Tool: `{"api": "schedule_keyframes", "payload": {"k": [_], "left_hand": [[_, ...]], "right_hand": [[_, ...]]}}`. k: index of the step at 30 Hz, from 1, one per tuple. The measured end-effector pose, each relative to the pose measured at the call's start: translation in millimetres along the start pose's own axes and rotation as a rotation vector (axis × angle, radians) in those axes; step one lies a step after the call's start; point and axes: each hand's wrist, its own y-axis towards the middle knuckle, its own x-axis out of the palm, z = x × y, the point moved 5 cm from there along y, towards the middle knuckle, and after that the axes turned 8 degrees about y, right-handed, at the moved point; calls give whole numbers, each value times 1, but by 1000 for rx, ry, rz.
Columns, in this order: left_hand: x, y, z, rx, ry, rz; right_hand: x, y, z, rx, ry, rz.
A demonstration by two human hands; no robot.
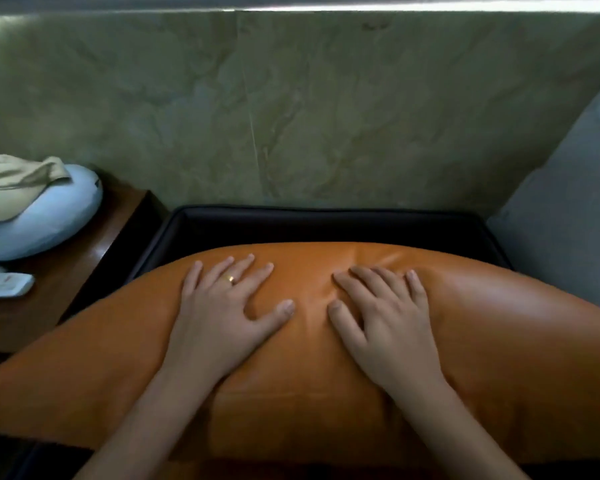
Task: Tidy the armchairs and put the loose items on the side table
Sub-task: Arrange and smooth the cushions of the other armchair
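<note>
A large orange leather cushion leans against the dark armchair and fills the lower half of the head view. My left hand, with a gold ring, lies flat on the cushion left of its middle, fingers spread. Just to the right of it my right hand rests flat on the same cushion, fingers apart. Neither hand grips anything. On the wooden side table at the left sit a pale blue neck pillow, a beige cap on top of it, and a white remote control.
A green marbled wall rises right behind the armchair. A grey surface slants down at the right. The armchair's dark rim shows behind the cushion's top edge.
</note>
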Motion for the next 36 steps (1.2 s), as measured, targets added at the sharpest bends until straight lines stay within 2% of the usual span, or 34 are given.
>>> {"api": "schedule_keyframes", "payload": {"k": [4, 9, 15, 18, 25, 32, 36], "left_hand": [[22, 16, -7, 3, 31, 83], [33, -14, -23, 14, -28, 237], [13, -52, -4, 75, -42, 357], [2, -66, 5, 73, -12, 348], [-17, -102, 26, 42, 66, 235], [-1, -120, 29, 104, 58, 367], [5, -102, 21, 110, 73, 374]], "right_hand": [[20, 20, -7, -42, -68, 74], [37, -6, -19, -147, -66, 217], [23, -54, -11, -203, -2, 401], [16, -82, -6, -201, -24, 403], [-2, -151, 15, -202, -126, 294], [3, -141, 14, -185, -144, 358], [4, -120, 14, -187, -138, 360]]}}
